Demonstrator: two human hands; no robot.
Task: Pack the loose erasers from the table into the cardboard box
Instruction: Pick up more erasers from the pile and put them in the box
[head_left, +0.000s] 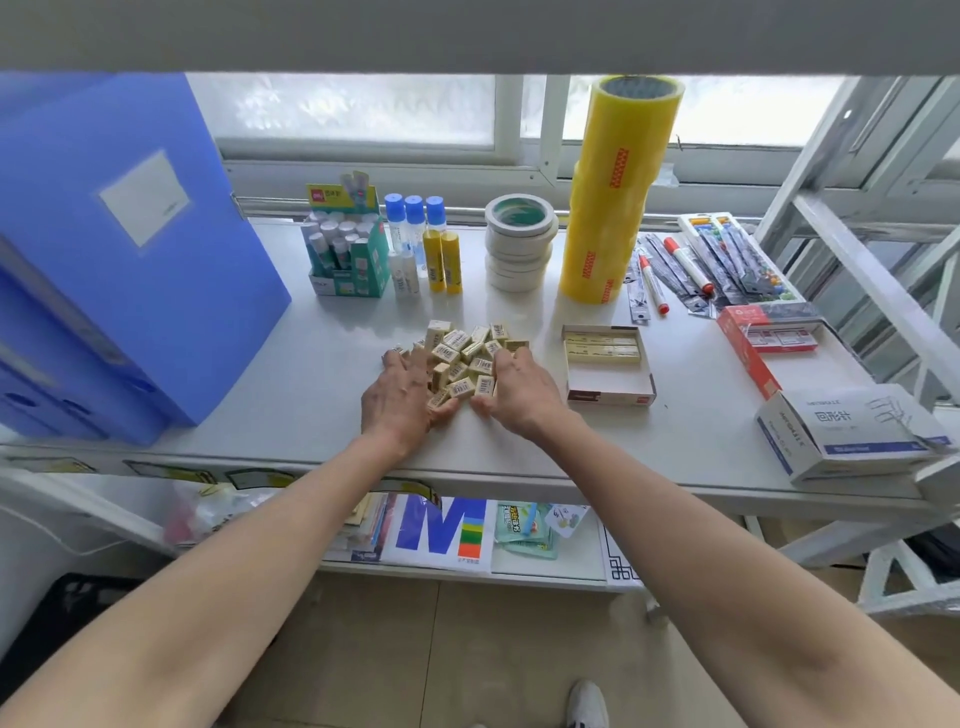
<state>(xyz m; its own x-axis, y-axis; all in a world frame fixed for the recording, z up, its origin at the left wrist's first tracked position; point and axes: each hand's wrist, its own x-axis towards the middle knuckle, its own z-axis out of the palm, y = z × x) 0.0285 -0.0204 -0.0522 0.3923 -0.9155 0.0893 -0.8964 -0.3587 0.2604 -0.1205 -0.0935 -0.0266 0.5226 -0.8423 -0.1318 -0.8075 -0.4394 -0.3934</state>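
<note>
A heap of several small cream erasers (467, 353) with barcode labels lies in the middle of the white table (311, 364). My left hand (400, 395) lies against the heap's left side, fingers spread, thumb touching an eraser at the front. My right hand (519, 387) rests on the heap's right side, fingers curved over the erasers, thumb down at the front. An open shallow cardboard box (608, 387) sits just right of the heap, with a row of erasers in its far end.
Blue file boxes (119, 249) stand at the left. Behind the heap are a glue-stick display (348, 254), glue bottles (423, 244), masking tape rolls (519, 244) and a tall yellow tape stack (610, 192). Markers, a red box (769, 343) and a white carton (847, 431) lie right.
</note>
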